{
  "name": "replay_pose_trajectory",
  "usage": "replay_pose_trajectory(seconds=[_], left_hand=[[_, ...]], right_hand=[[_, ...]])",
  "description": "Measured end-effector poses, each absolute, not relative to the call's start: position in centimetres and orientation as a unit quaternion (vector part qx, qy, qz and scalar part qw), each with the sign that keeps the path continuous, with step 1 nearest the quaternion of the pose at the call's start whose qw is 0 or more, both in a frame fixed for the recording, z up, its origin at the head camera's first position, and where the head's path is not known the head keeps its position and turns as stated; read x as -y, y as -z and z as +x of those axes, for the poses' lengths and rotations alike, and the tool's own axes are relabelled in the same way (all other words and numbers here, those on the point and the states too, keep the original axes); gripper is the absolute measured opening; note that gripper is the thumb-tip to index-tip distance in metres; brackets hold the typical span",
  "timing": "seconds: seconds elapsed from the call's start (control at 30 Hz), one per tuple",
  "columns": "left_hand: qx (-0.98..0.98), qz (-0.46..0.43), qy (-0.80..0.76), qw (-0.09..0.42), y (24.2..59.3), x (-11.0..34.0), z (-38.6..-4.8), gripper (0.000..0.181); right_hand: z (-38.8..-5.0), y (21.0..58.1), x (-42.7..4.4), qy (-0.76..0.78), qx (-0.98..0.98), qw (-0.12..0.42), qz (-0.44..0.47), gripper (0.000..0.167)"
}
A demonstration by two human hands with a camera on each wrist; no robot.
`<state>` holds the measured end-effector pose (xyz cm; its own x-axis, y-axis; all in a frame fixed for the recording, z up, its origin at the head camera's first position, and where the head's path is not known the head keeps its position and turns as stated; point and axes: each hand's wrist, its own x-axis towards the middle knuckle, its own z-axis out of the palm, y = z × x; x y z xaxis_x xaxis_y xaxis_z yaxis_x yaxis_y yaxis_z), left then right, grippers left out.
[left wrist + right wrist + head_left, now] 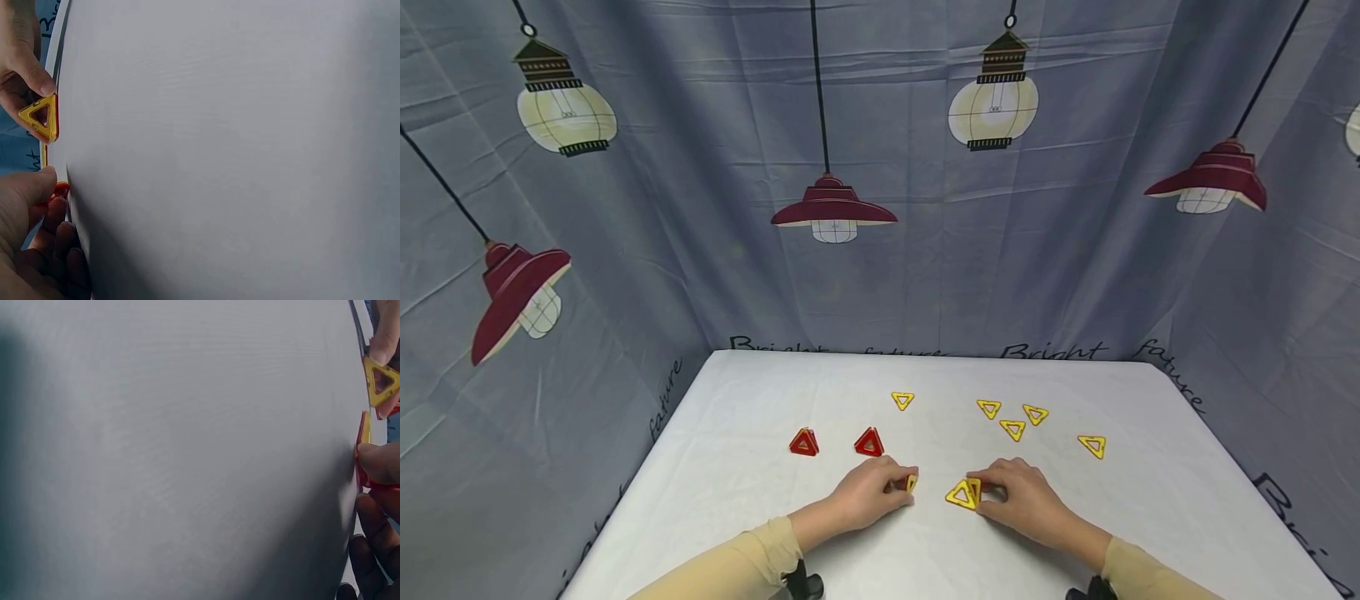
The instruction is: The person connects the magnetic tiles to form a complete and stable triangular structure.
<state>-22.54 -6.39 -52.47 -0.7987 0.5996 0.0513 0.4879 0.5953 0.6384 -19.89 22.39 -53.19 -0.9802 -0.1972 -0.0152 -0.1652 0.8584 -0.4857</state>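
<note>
Leaning together at an angle, a pair of yellow triangles (pixel 962 494) is sitting at the right hand (pixel 1026 502), whose fingers are pinching it from one side. The left hand (pixel 871 495) is gripping a yellow piece (pixel 912 483) turned nearly edge-on, its fingers pinching narrowly (red is showing on it too in the wrist views, though I cannot tell how many layers it has). The two holds are facing each other across a gap, near but not touching. If the right fingers are squeezing too hard, the pair could be folding or parting, since the hand is supporting only one side. If the left wrist is twisting, edges could be meeting crooked. Just beyond the left hand, a red triangle (pixel 869 442) is sitting close to the knuckles, so a careless forward sweep could be nudging it; another red triangle (pixel 803 442) is resting farther left. Flat yellow triangles (pixel 1012 430) are lying farther off on the tabletop (pixel 715 467), probably at less risk.
</note>
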Motion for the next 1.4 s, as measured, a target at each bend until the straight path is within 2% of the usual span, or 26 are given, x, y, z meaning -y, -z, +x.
replay_pose_trajectory(seconds=[0.43, 0.8, 1.4], left_hand=[[-0.909, 0.289, -0.296, 0.042, 52.7, 5.0, -23.2, 0.024], [-0.923, 0.27, -0.272, 0.003, 52.8, 3.2, -23.5, 0.017], [-0.92, 0.294, -0.259, 0.025, 52.4, 1.9, -23.2, 0.02]], right_hand=[[-20.2, 53.0, -22.0, 0.221, -0.965, 0.013, -0.138, 0.044], [-20.5, 52.8, -20.9, 0.209, -0.965, 0.008, -0.155, 0.043], [-21.0, 53.0, -19.7, 0.205, -0.963, 0.003, -0.173, 0.045]])
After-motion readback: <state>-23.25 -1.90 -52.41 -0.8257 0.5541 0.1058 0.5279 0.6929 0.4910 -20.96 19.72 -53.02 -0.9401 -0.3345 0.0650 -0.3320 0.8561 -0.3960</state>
